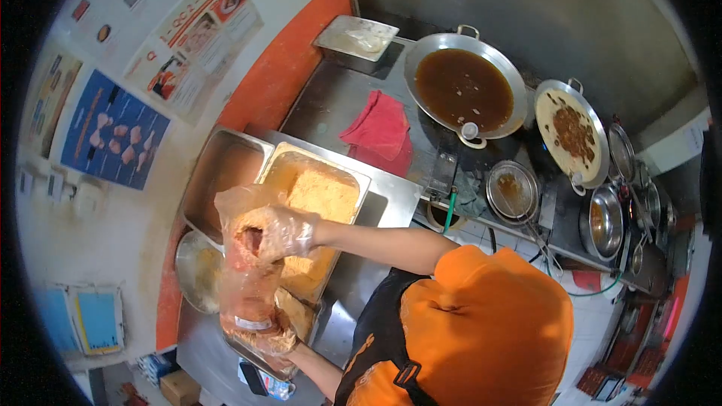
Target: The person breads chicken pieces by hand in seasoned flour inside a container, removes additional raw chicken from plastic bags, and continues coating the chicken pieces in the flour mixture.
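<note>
A clear plastic bag [248, 282] with reddish, wet-looking contents, perhaps raw meat, hangs between my two hands above the metal pans. My right hand [289, 233], in a crumb-coated plastic glove, is closed around the bag's upper part, beside a dark red opening. Lower down, my left hand [274, 340], also gloved and crusted with crumbs, grips the bag's other end near a white label. Under my right forearm lies a steel pan of yellow-orange breading flour [323, 194]. The bag and hands hide part of this pan.
A pan of brownish liquid [226, 173] and a round bowl [197, 274] stand by the wall. A wok of brown oil [462, 90], another wok with frying pieces [571, 131], a strainer [513, 189] and a red cloth [377, 131] occupy the stove side. A phone [253, 378] lies near the counter's edge.
</note>
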The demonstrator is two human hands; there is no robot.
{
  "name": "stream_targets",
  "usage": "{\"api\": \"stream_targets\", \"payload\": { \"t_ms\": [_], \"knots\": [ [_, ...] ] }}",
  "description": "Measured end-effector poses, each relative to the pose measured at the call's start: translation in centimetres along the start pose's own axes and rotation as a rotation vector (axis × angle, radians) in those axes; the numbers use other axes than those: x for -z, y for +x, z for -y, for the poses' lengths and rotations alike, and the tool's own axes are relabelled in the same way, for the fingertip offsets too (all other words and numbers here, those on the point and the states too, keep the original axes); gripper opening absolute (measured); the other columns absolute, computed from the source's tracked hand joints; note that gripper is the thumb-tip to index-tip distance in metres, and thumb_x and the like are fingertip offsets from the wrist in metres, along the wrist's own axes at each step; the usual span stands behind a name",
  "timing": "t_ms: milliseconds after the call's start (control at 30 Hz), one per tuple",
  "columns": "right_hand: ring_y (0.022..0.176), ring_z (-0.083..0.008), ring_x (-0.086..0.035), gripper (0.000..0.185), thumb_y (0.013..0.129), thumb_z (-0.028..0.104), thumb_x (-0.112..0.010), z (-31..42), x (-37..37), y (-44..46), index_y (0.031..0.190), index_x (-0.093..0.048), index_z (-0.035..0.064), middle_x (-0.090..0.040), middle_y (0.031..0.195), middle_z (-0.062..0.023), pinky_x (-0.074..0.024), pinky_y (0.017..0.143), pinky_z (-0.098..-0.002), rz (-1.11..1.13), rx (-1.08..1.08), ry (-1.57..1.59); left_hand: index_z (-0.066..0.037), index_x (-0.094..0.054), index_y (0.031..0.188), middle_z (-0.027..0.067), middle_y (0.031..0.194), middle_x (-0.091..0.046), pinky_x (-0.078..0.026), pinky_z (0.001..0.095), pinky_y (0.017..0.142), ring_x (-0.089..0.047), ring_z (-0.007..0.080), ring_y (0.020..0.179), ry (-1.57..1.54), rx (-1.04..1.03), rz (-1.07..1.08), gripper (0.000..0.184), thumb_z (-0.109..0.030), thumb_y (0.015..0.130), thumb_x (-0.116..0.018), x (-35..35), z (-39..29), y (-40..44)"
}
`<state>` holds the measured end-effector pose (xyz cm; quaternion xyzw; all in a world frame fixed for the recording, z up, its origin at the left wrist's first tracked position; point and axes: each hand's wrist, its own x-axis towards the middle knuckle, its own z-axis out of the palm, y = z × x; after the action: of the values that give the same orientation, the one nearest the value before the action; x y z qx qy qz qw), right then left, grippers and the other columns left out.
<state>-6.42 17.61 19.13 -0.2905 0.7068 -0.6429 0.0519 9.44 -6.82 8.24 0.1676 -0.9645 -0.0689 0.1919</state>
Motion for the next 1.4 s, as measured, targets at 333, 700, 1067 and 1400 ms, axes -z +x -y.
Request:
{"api": "stream_targets", "payload": {
  "t_ms": [333,700,1067,1400],
  "knots": [
    [0.075,-0.0134,-0.066,0.026,0.078,0.007,-0.084,-2.3,6.1,0.1,0.092,-0.063,0.0051,-0.064,0.081,-0.0005,-0.0576,0.062,-0.0286,-0.215,-0.271,0.559,-0.012,-0.034,0.151,0.0146,0.149,-0.045,-0.047,0.0492,0.099,-0.046,0.0318,0.133,-2.011,0.811,-0.058,0.093,-0.073,0.084,-0.05,-0.1,3.4,-0.1],
    [0.088,-0.0157,-0.067,0.035,0.082,0.006,-0.074,0.5,3.4,5.3,0.117,-0.068,0.0016,-0.071,0.099,-0.0106,-0.0551,0.075,-0.029,0.506,0.002,-0.109,-0.014,-0.044,0.144,0.0096,0.138,-0.057,-0.055,0.0489,0.095,-0.059,0.0281,0.12,-2.424,0.605,-0.055,0.072,-0.066,0.095,-0.048,2.9,1.6,1.5],
    [0.092,-0.0162,-0.066,0.051,0.082,0.008,-0.077,-3.4,-2.8,5.1,0.129,-0.058,0.0046,-0.067,0.111,-0.0071,-0.0561,0.077,-0.0298,0.622,-0.355,0.091,-0.006,-0.053,0.131,0.0111,0.115,-0.065,-0.061,0.0371,0.083,-0.069,0.023,0.098,-1.982,0.532,-0.179,0.031,-0.017,0.103,-0.053,-0.8,-4.1,3.6],
    [0.097,-0.017,-0.064,0.057,0.081,0.006,-0.077,-2.9,-3.2,3.4,0.133,-0.053,0.0043,-0.064,0.115,-0.0072,-0.0568,0.079,-0.0304,0.507,-0.308,0.118,-0.003,-0.042,0.147,0.0062,0.141,-0.052,-0.048,0.0317,0.102,-0.058,0.0143,0.118,-2.268,0.669,-0.022,0.05,-0.01,0.1,-0.059,2.1,-7.4,5.0]
  ]
}}
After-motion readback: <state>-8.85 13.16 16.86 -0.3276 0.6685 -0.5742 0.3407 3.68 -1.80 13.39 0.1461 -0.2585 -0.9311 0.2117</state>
